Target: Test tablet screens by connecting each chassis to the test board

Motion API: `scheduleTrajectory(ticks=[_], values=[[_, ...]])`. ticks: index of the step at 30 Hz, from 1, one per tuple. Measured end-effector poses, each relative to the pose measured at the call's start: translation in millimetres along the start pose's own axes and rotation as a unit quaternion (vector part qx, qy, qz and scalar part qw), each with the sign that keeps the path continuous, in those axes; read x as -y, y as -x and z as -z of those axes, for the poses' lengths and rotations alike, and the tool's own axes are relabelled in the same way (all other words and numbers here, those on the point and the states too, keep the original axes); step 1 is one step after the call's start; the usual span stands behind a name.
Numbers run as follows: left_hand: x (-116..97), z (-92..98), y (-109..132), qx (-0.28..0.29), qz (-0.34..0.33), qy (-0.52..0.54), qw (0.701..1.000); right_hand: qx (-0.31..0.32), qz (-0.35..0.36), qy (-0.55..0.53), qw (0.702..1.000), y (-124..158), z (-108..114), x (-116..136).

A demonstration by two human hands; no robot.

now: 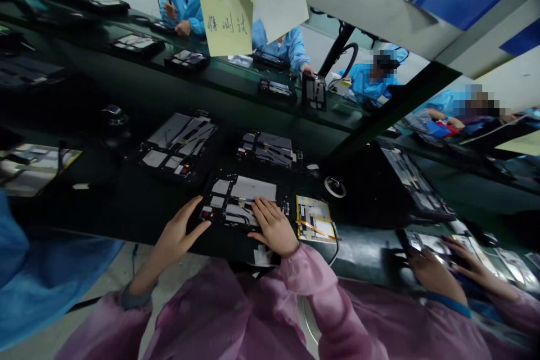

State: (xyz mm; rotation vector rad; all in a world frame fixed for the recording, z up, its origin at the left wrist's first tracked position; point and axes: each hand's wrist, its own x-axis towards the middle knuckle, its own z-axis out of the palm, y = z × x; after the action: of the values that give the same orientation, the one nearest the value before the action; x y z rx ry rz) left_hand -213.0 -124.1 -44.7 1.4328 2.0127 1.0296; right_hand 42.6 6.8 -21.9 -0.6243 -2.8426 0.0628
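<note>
An opened tablet (242,198) with grey shields and ribbon cables lies on the dark green bench right in front of me. My left hand (179,233) rests at its left edge, fingers spread, thumb touching the near corner. My right hand (273,226) lies flat on the tablet's lower right part, fingers stretched out over the board. Neither hand holds anything. A small yellow-framed board (313,218) sits just right of my right hand.
Two more opened tablets (177,145) (268,149) lie farther back, and a tape roll (334,186) is to the right. A neighbour's hands (439,267) work on a device at the right. Workers in blue sit across the line. A yellow paper note (226,21) hangs overhead.
</note>
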Motion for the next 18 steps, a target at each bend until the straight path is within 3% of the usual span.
scheduleTrajectory(ticks=[6, 11, 15, 18], values=[[-24, 3.6, -21, 0.034, 0.084, 0.068, 0.994, -0.037, 0.053, 0.009, 0.998, 1, 11, -12], [-31, 6.7, -28, 0.020, 0.112, 0.162, 0.980, -0.050, 0.096, 0.019, 0.994, -3, 8, -22], [-37, -7.2, -37, 0.005, 0.166, 0.336, 0.927, -0.061, 0.120, 0.037, 0.990, 1, -1, -38], [-57, -19.5, -40, 0.031, 0.241, 0.422, 0.873, -0.079, 0.154, 0.058, 0.983, 8, -2, -45]])
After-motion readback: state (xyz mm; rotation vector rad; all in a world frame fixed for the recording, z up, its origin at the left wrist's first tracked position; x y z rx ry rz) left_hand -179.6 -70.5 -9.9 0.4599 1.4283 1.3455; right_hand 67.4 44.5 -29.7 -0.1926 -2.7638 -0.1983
